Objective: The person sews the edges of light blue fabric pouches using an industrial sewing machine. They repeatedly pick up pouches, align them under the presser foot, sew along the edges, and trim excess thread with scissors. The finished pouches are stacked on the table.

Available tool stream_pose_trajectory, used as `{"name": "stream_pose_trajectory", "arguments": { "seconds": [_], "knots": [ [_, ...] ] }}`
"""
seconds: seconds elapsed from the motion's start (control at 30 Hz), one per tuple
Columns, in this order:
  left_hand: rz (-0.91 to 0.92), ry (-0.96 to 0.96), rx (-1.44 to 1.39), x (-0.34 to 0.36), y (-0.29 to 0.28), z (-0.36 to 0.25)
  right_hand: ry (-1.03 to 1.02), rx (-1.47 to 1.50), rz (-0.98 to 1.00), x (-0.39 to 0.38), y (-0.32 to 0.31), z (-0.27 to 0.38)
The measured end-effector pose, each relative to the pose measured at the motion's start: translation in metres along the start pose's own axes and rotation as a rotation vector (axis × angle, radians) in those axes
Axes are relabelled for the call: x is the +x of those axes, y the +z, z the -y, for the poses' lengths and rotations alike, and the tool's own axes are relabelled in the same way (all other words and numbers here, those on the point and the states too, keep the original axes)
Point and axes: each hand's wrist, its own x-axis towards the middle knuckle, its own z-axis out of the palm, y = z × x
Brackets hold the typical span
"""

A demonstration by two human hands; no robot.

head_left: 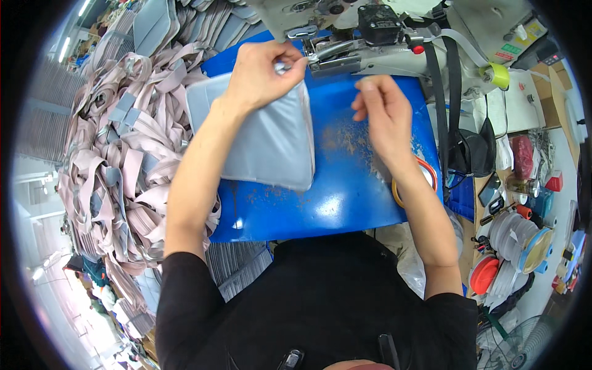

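Observation:
A grey fabric panel [265,145], squarish with a stitched edge, lies on the blue work surface [364,203]. Over its far end is my left hand [262,74], thumb and fingers bent together beside the sewing machine's presser foot and needle area [306,46]. Something small and shiny shows in the gap of that hand, too small to name. My right hand [383,114] hovers right of the panel, apart from it, its fingers curled in toward the thumb. Whatever those fingers hold, if anything, cannot be made out.
Pink-beige straps with grey pieces [135,160] are heaped on the left. Stacked grey panels [216,24] stand behind. The sewing machine arm [394,61] spans the far side. An orange-red ring [430,172] lies beneath my right forearm; black straps [453,92] hang at the right.

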Motion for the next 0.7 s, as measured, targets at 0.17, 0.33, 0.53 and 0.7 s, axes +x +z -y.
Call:
{"name": "stream_pose_trajectory", "arguments": {
  "seconds": [0.17, 0.33, 0.53, 0.7],
  "knots": [
    [0.162, 0.190, -0.049, 0.010, 0.000, 0.003, -0.046, -0.086, -0.068, -0.014, -0.043, 0.004],
    [0.052, 0.166, -0.100, -0.019, 0.022, -0.004, -0.233, -0.249, -0.169, 0.024, -0.091, 0.024],
    [0.044, -0.131, -0.372, -0.045, 0.021, 0.019, -0.251, -0.624, 0.005, 0.070, -0.120, 0.062],
    [0.141, -0.219, -0.618, -0.040, -0.014, 0.024, -0.113, -0.842, 0.067, 0.092, -0.126, 0.062]
  ]
}}
